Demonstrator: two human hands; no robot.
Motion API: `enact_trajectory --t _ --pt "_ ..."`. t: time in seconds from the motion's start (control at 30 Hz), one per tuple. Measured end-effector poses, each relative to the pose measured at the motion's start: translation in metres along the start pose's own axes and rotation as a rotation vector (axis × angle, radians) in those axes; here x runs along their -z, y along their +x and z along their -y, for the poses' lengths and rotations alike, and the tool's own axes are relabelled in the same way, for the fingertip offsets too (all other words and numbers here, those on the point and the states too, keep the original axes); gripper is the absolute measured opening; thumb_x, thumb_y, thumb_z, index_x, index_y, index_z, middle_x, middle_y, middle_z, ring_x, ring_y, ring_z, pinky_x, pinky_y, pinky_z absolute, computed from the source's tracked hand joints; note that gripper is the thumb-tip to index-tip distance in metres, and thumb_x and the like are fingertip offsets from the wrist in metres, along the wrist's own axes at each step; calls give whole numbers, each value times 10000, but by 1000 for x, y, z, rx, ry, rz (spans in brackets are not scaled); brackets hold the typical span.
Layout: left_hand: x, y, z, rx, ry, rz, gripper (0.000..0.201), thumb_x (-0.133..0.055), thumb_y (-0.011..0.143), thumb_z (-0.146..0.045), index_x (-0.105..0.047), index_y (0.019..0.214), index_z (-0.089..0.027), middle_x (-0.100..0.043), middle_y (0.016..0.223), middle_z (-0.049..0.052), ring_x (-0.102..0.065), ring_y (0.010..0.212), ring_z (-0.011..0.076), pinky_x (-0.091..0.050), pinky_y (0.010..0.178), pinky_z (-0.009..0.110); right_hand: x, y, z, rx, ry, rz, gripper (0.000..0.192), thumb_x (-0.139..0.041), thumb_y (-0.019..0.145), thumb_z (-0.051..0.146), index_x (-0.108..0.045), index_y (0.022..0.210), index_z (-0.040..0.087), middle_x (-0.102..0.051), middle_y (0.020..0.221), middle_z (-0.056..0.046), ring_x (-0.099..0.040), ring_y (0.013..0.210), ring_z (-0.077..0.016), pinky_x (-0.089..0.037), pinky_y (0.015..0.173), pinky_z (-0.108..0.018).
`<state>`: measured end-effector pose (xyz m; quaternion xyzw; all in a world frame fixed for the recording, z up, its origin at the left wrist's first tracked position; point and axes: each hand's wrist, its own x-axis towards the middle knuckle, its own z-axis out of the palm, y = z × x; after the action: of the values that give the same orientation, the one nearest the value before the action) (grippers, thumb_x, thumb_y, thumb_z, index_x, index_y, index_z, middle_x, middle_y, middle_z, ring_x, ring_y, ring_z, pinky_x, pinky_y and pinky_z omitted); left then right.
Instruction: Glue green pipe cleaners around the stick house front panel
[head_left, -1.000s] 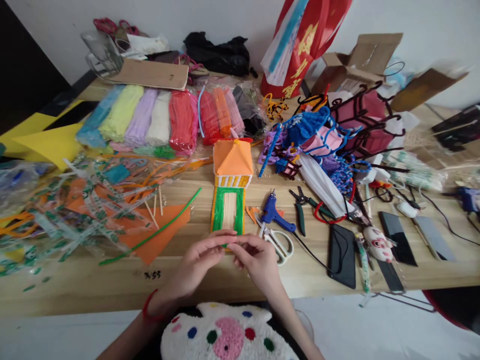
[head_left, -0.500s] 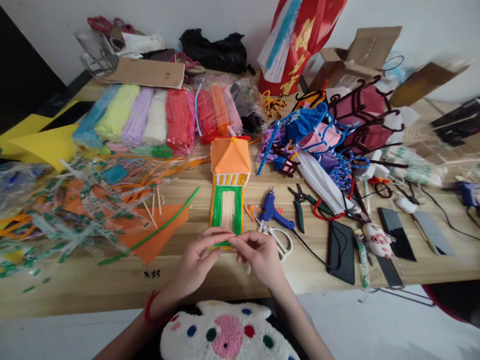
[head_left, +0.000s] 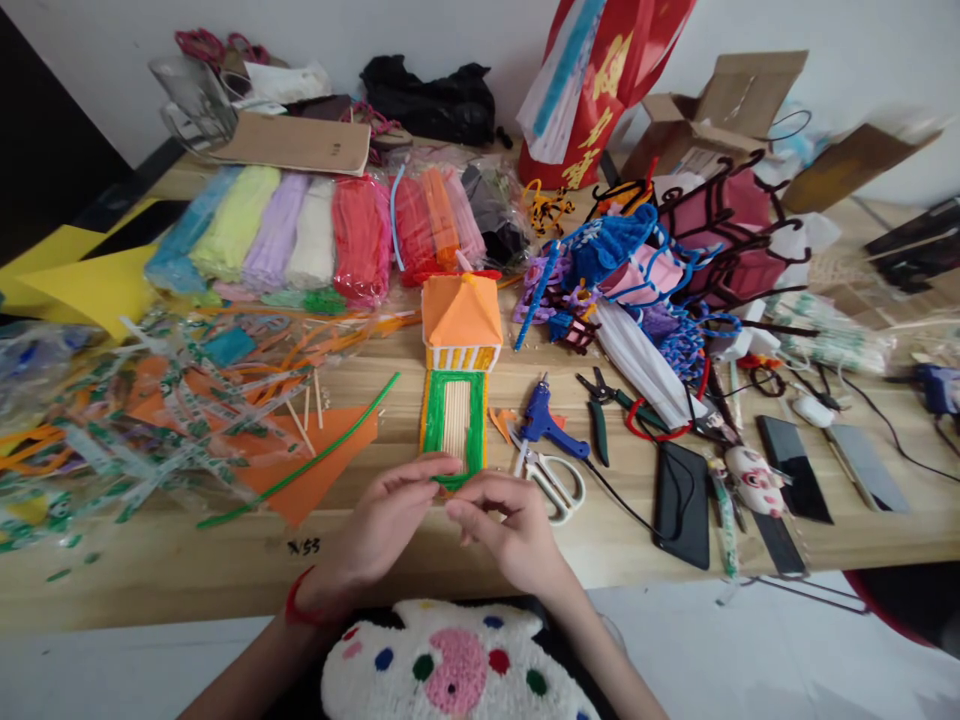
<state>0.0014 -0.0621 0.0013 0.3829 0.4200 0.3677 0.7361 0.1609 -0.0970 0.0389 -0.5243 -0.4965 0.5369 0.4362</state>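
A small craft house with an orange roof (head_left: 461, 312) stands mid-table. Its base (head_left: 433, 425), bordered in green with a panel of pale sticks, stretches towards me. Over the base's near end is my left hand (head_left: 394, 520), fingers bent together and closed. My right hand (head_left: 506, 525) faces it, thumb and forefinger pinched, the fingertips a small distance from the left ones. Anything between the fingers of either hand is too small or hidden to make out. A green pipe cleaner (head_left: 337, 452) lies left, across orange sheet (head_left: 351, 440).
To the right lie a blue glue gun (head_left: 544, 425), white-handled scissors (head_left: 559, 490), pliers (head_left: 598, 425) and a black phone (head_left: 681, 505). Wrapper strips (head_left: 180, 420) cover the left side. Bagged pipe-cleaner bundles (head_left: 307, 235) and a red bag (head_left: 577, 110) stand behind.
My hands have drawn slightly apart, the fingertips no longer meeting. My right hand has shifted a little left and down, and more of the base's near green edge shows.
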Motion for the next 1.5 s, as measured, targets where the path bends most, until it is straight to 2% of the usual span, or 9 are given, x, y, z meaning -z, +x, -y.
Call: enact_trajectory --t 0.1,0.3,0.47,0.6,0.83,0.93,1.27,1.4,1.5 --pt "1 0 2 41 -137 -6 197 -642 729 -240 -749 893 -260 -707 1074 64 -633 1020 259 -512 870 440 3 1 -2 -77 65 -76 263 -616 829 410 -689 762 167 -598 642 -2 -535 469 -84 -422 442 -200" --pt "-1 -1 4 22 -150 16 209 -638 732 -225 -748 899 -287 -709 1071 36 -606 1085 259 -492 910 441 3 7 -6 -86 -3 -107 244 -611 832 393 -672 791 160 -589 636 5 -536 469 -82 -410 455 -201" --pt "0 -6 1 -105 209 -8 256 -595 816 -291 -712 1043 -275 -631 1207 42 -551 1163 232 -441 1016 381 -2 9 -10 -60 -109 -141 246 -588 843 389 -687 814 165 -594 624 -2 -529 474 -92 -421 461 -209" --pt "-2 -10 -9 -285 543 -29 274 -549 858 -293 -690 1093 -283 -615 1174 52 -553 1120 214 -440 1018 371 -3 11 -9 46 -283 -149 208 -531 869 306 -693 842 179 -610 660 -17 -544 543 -109 -433 502 -212" --pt "-7 -10 -12 -475 741 -69 296 -530 868 -218 -674 1111 -305 -619 1126 53 -538 1099 209 -446 991 378 -3 16 -2 165 -430 -166 152 -499 841 199 -637 780 184 -590 691 -18 -530 576 -112 -419 526 -213" --pt "-7 -10 -11 -423 705 -58 288 -548 857 -227 -679 1103 -301 -618 1136 53 -545 1103 211 -430 1013 377 -3 17 -3 165 -451 -191 147 -503 801 170 -567 671 191 -535 625 4 -498 550 -108 -403 533 -218" --pt "-2 -11 -3 -33 282 59 292 -600 830 -300 -678 1111 -283 -582 1257 40 -503 1215 231 -415 1028 347 1 21 -7 154 -450 -225 185 -513 716 157 -481 537 195 -439 536 37 -418 520 -100 -323 513 -230" --pt "3 -11 0 36 164 53 265 -619 814 -263 -703 1065 -259 -616 1231 48 -472 1239 238 -360 1046 352 18 25 -16 97 -383 -319 155 -530 702 160 -521 549 185 -481 544 34 -425 514 -94 -339 513 -225" --pt "4 -10 -4 96 -59 46 228 -644 783 -237 -730 994 -240 -671 1139 56 -550 1093 208 -415 933 307 33 26 -25 -19 -229 -324 140 -566 767 258 -633 683 168 -571 612 8 -459 519 -99 -366 503 -228"
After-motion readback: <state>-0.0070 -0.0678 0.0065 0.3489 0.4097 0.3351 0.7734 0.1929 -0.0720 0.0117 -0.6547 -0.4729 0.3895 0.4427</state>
